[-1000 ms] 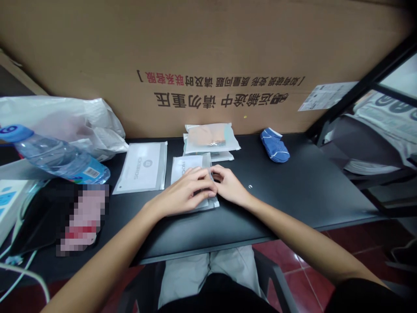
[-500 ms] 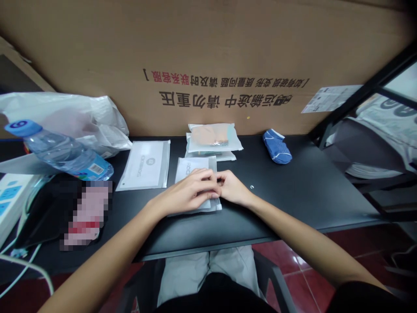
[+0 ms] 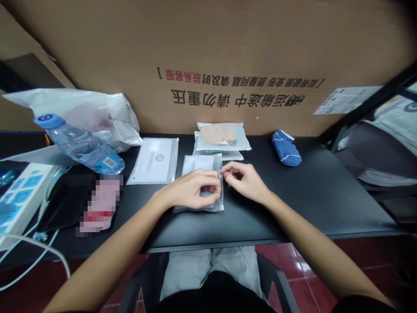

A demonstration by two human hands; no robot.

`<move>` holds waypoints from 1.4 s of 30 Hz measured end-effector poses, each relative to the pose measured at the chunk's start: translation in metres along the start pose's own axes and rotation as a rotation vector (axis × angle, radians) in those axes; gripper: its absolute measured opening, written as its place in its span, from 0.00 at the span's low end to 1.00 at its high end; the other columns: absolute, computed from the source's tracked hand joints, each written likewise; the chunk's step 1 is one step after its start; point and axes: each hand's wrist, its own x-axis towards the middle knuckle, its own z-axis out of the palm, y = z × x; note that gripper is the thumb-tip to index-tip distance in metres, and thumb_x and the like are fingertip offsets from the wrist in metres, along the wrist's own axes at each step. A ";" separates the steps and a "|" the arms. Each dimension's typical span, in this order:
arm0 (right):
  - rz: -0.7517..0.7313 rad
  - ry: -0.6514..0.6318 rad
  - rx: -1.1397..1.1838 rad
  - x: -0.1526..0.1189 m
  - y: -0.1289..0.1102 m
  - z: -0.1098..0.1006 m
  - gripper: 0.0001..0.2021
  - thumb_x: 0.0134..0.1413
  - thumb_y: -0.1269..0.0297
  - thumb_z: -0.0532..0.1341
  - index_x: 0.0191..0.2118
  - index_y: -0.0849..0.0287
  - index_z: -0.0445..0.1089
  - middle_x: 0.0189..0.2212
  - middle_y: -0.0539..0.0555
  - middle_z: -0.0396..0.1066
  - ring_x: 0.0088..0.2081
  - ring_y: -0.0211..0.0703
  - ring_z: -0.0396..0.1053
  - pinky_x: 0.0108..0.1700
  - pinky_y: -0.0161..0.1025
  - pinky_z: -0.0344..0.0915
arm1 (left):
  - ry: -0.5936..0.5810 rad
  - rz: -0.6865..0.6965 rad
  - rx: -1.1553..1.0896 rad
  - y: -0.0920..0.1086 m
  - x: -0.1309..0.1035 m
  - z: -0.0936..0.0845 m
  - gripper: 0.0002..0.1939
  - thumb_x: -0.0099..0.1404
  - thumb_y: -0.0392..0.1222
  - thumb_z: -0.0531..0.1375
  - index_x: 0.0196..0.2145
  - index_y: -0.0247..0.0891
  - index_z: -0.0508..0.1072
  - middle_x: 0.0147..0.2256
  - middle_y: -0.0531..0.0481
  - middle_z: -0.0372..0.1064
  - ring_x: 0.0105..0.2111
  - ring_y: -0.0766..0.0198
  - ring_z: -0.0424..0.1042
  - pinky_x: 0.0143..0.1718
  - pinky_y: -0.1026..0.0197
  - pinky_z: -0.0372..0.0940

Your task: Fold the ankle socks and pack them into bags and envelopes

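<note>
A frosted zip bag (image 3: 219,161) with a printed white sheet inside lies flat in front of me, its zip edge to the right. My left hand (image 3: 198,189) rests over its lower part, fingers curled and thumb near the zip edge. At the same edge, higher up, the thumb and forefinger of my right hand (image 3: 243,180) are pinched together on the bag's rim. The exact fingertip contact is partly hidden. To the left lies another printed zip bag (image 3: 153,161). Stacked zip bags (image 3: 223,135) with peach-coloured contents lie just behind.
A pair of blue socks (image 3: 286,148) lies at the back right. On the left are a water bottle (image 3: 81,143), a white plastic bag (image 3: 104,113), a power strip (image 3: 28,187), cables and a blurred pink item (image 3: 102,202). A large cardboard box (image 3: 228,52) stands along the table's back.
My right hand has shifted up along the bag's zip edge, away from my left hand. The left hand's fingers have spread a little. The view has turned slightly left.
</note>
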 end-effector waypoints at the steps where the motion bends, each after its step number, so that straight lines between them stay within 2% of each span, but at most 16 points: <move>1: -0.012 0.019 -0.020 0.000 0.000 -0.002 0.07 0.61 0.64 0.61 0.40 0.57 0.77 0.20 0.46 0.68 0.22 0.38 0.64 0.29 0.37 0.62 | -0.005 0.006 -0.002 0.000 0.000 0.000 0.06 0.69 0.37 0.59 0.32 0.38 0.74 0.33 0.51 0.69 0.34 0.64 0.68 0.43 0.59 0.62; 6: -0.091 0.162 -0.095 -0.001 0.001 0.000 0.07 0.61 0.64 0.61 0.40 0.56 0.77 0.22 0.48 0.68 0.23 0.39 0.61 0.31 0.39 0.62 | -0.082 0.012 0.033 0.001 0.001 0.005 0.12 0.64 0.36 0.62 0.25 0.38 0.64 0.27 0.57 0.63 0.30 0.66 0.65 0.45 0.57 0.59; 8: -0.115 0.261 -0.122 -0.002 0.000 0.002 0.07 0.62 0.64 0.62 0.41 0.54 0.78 0.27 0.51 0.73 0.27 0.43 0.66 0.35 0.42 0.66 | -0.130 0.025 0.023 0.002 0.001 0.009 0.14 0.62 0.35 0.63 0.23 0.39 0.62 0.25 0.58 0.61 0.29 0.67 0.64 0.47 0.57 0.59; 10: -0.164 0.316 -0.169 -0.002 -0.001 0.003 0.07 0.62 0.65 0.62 0.40 0.53 0.79 0.33 0.54 0.77 0.35 0.49 0.71 0.44 0.47 0.70 | -0.150 0.041 0.016 0.003 0.001 0.013 0.15 0.61 0.36 0.64 0.24 0.39 0.62 0.25 0.58 0.62 0.29 0.67 0.64 0.48 0.56 0.59; 11: -0.205 0.302 -0.197 -0.002 -0.001 0.003 0.07 0.63 0.65 0.62 0.40 0.52 0.79 0.35 0.55 0.78 0.40 0.52 0.72 0.48 0.50 0.70 | -0.149 0.044 0.018 0.004 0.001 0.014 0.16 0.61 0.38 0.66 0.24 0.39 0.62 0.26 0.58 0.63 0.30 0.66 0.64 0.48 0.56 0.58; 13: -0.302 0.181 -0.236 -0.001 -0.001 0.004 0.07 0.64 0.66 0.62 0.40 0.51 0.79 0.38 0.55 0.80 0.46 0.55 0.72 0.55 0.53 0.68 | -0.142 0.034 0.028 0.006 0.001 0.016 0.19 0.59 0.45 0.71 0.24 0.39 0.63 0.28 0.57 0.66 0.32 0.64 0.66 0.48 0.56 0.58; 16: -0.357 -0.021 -0.257 0.000 -0.001 0.003 0.11 0.67 0.68 0.59 0.44 0.52 0.80 0.41 0.54 0.82 0.46 0.53 0.72 0.54 0.49 0.67 | -0.152 0.013 0.044 0.006 0.001 0.014 0.24 0.54 0.53 0.75 0.25 0.39 0.65 0.30 0.56 0.68 0.36 0.61 0.67 0.49 0.55 0.57; 18: -0.286 -0.062 -0.322 0.001 -0.001 0.000 0.12 0.68 0.67 0.58 0.44 0.53 0.80 0.39 0.54 0.82 0.42 0.51 0.72 0.47 0.45 0.66 | -0.166 0.011 0.023 0.005 -0.001 0.009 0.24 0.52 0.55 0.77 0.27 0.40 0.68 0.33 0.55 0.70 0.40 0.58 0.69 0.52 0.55 0.57; 20: -0.167 -0.057 -0.434 0.002 -0.001 -0.004 0.11 0.67 0.65 0.59 0.40 0.54 0.81 0.32 0.54 0.80 0.35 0.47 0.71 0.40 0.41 0.62 | -0.188 0.008 -0.027 0.003 -0.003 0.003 0.23 0.52 0.55 0.77 0.36 0.42 0.74 0.40 0.52 0.74 0.47 0.54 0.70 0.57 0.53 0.56; 22: -0.051 -0.061 -0.545 0.003 -0.001 -0.008 0.13 0.67 0.64 0.59 0.32 0.56 0.79 0.25 0.52 0.76 0.28 0.43 0.67 0.35 0.40 0.56 | -0.230 -0.012 -0.069 0.000 -0.006 -0.005 0.30 0.52 0.55 0.78 0.48 0.45 0.75 0.48 0.51 0.75 0.53 0.50 0.69 0.62 0.51 0.53; 24: 0.016 -0.063 -0.633 0.004 -0.001 -0.010 0.17 0.66 0.64 0.59 0.24 0.57 0.74 0.22 0.52 0.72 0.27 0.41 0.65 0.33 0.40 0.52 | -0.262 -0.046 -0.067 -0.002 -0.009 -0.010 0.35 0.52 0.55 0.77 0.55 0.48 0.73 0.53 0.50 0.73 0.58 0.48 0.67 0.66 0.49 0.48; 27: 0.005 -0.027 -0.689 0.006 0.003 -0.010 0.17 0.63 0.67 0.59 0.22 0.57 0.68 0.22 0.53 0.72 0.32 0.44 0.68 0.33 0.39 0.52 | -0.277 -0.065 -0.021 -0.004 -0.009 -0.010 0.32 0.52 0.52 0.78 0.53 0.48 0.75 0.54 0.50 0.72 0.60 0.48 0.66 0.69 0.48 0.44; 31: -0.124 0.112 -0.617 0.007 0.011 -0.007 0.14 0.66 0.67 0.59 0.26 0.56 0.68 0.29 0.54 0.74 0.38 0.47 0.68 0.39 0.39 0.60 | -0.282 -0.041 0.027 0.000 -0.005 0.000 0.27 0.49 0.47 0.79 0.44 0.45 0.75 0.50 0.50 0.73 0.58 0.48 0.66 0.68 0.47 0.47; 37: -0.280 0.257 -0.394 0.009 0.015 -0.006 0.12 0.67 0.67 0.59 0.29 0.56 0.70 0.28 0.52 0.72 0.35 0.45 0.66 0.40 0.41 0.63 | -0.238 0.005 -0.141 0.006 -0.001 0.008 0.09 0.58 0.34 0.71 0.36 0.42 0.77 0.40 0.55 0.79 0.44 0.60 0.76 0.74 0.44 0.41; 39: -0.333 0.290 -0.325 0.009 0.014 -0.006 0.12 0.68 0.68 0.60 0.29 0.56 0.70 0.26 0.51 0.71 0.33 0.44 0.65 0.39 0.41 0.63 | -0.159 0.043 -0.226 0.005 -0.001 0.006 0.05 0.62 0.33 0.68 0.35 0.41 0.79 0.39 0.53 0.80 0.41 0.61 0.78 0.71 0.45 0.51; 42: -0.417 0.310 -0.227 0.007 0.008 -0.006 0.12 0.69 0.68 0.59 0.31 0.56 0.71 0.27 0.51 0.72 0.30 0.42 0.65 0.39 0.42 0.64 | 0.031 0.095 -0.282 0.001 -0.002 -0.002 0.04 0.66 0.34 0.66 0.38 0.40 0.82 0.40 0.48 0.82 0.40 0.60 0.79 0.58 0.51 0.68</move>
